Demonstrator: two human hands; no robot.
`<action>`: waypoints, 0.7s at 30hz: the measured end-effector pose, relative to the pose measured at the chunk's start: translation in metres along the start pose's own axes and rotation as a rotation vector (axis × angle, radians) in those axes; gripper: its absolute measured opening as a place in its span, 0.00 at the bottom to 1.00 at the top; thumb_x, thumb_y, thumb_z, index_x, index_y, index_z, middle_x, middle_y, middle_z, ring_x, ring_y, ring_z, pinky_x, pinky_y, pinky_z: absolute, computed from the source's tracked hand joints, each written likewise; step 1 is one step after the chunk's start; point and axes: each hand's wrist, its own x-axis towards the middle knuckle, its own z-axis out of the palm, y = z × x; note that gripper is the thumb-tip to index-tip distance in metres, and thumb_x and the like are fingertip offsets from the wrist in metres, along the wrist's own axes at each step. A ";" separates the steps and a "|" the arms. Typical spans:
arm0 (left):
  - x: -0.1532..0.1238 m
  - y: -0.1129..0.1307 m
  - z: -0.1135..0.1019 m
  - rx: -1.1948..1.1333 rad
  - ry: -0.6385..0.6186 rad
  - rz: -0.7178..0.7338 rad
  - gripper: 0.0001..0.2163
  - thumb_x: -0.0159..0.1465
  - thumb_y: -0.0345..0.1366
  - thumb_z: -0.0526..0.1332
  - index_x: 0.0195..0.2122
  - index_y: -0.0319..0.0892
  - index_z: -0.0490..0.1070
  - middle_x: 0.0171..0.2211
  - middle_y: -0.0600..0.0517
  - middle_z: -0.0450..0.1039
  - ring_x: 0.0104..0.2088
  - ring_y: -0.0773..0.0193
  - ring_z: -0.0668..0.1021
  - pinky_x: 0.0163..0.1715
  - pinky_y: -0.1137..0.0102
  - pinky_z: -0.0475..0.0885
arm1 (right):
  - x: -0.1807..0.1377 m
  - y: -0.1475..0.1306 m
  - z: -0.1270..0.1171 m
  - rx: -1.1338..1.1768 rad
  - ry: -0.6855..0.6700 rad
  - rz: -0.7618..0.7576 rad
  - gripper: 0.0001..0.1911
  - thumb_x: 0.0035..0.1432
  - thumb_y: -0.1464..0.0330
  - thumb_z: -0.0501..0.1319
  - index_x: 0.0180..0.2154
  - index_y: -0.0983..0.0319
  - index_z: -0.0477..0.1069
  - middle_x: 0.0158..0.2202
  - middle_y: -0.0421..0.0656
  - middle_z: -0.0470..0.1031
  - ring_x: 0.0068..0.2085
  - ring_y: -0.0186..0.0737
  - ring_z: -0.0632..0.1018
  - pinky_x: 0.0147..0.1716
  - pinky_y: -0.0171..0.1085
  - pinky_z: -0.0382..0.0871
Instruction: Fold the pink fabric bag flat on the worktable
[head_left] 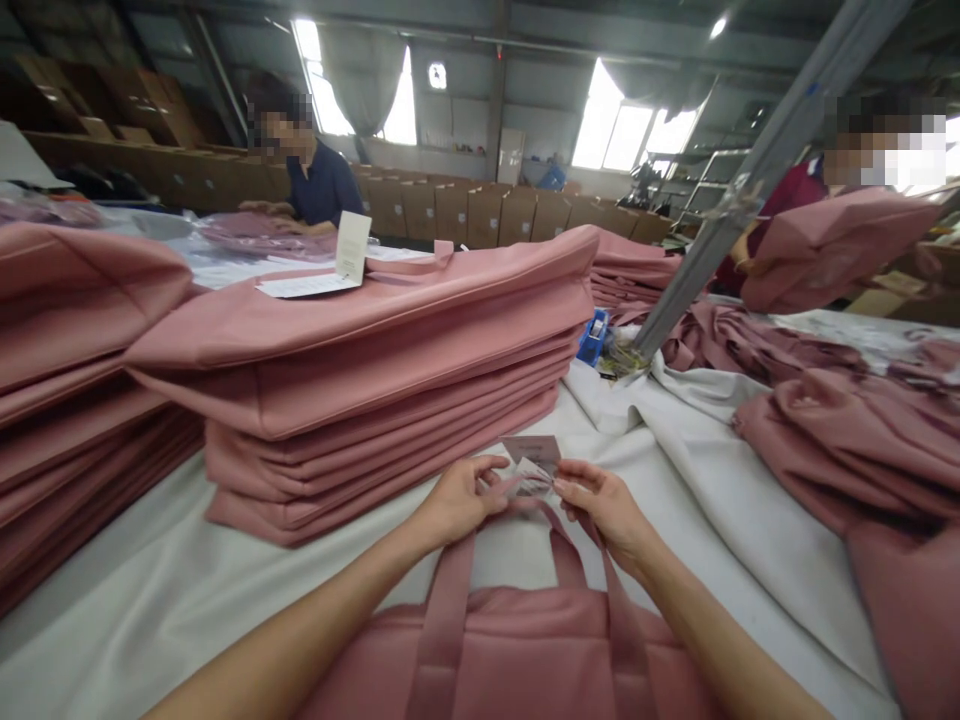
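Fingers of the left hand (457, 498) and right hand (604, 505) are pinching a small tag (531, 462) at the handles (559, 560) of a pink bag (517, 650) lying on the desk (697, 480), beside 1 stack of bags (375, 380).

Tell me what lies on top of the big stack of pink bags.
On the stack of pink bags lie a white paper sheet and an upright white card; anything beneath the sheet is hidden.
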 end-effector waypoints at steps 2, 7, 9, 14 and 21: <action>-0.010 0.014 -0.006 -0.080 -0.015 0.056 0.31 0.49 0.40 0.68 0.54 0.36 0.67 0.33 0.53 0.69 0.23 0.72 0.68 0.23 0.75 0.61 | -0.009 -0.012 -0.004 0.082 -0.015 0.023 0.35 0.38 0.55 0.75 0.47 0.62 0.69 0.47 0.47 0.72 0.29 0.32 0.72 0.28 0.33 0.69; -0.044 0.044 -0.015 -0.258 -0.071 0.146 0.31 0.51 0.39 0.71 0.55 0.39 0.66 0.35 0.53 0.70 0.30 0.70 0.71 0.31 0.74 0.65 | -0.048 -0.038 -0.007 -0.022 0.046 -0.027 0.39 0.44 0.54 0.74 0.55 0.60 0.63 0.51 0.48 0.69 0.31 0.34 0.74 0.30 0.34 0.70; -0.057 0.048 -0.018 -0.237 -0.140 0.124 0.33 0.53 0.38 0.70 0.59 0.40 0.62 0.36 0.52 0.71 0.33 0.68 0.73 0.34 0.73 0.66 | -0.066 -0.047 -0.009 -0.112 0.075 -0.065 0.39 0.46 0.53 0.73 0.56 0.60 0.62 0.41 0.44 0.74 0.30 0.35 0.74 0.30 0.34 0.69; -0.107 0.052 -0.029 -0.043 -0.361 0.057 0.27 0.56 0.43 0.67 0.56 0.42 0.68 0.39 0.53 0.74 0.38 0.64 0.74 0.36 0.74 0.67 | -0.107 -0.058 -0.024 -0.123 -0.009 -0.005 0.26 0.55 0.49 0.66 0.44 0.63 0.69 0.24 0.40 0.71 0.26 0.37 0.72 0.26 0.33 0.68; -0.201 0.042 0.001 0.422 -0.472 0.165 0.13 0.61 0.42 0.63 0.47 0.50 0.75 0.38 0.55 0.76 0.36 0.65 0.75 0.40 0.74 0.69 | -0.171 -0.001 -0.039 0.070 -0.155 0.328 0.33 0.59 0.41 0.54 0.49 0.64 0.66 0.36 0.49 0.76 0.28 0.46 0.78 0.27 0.41 0.74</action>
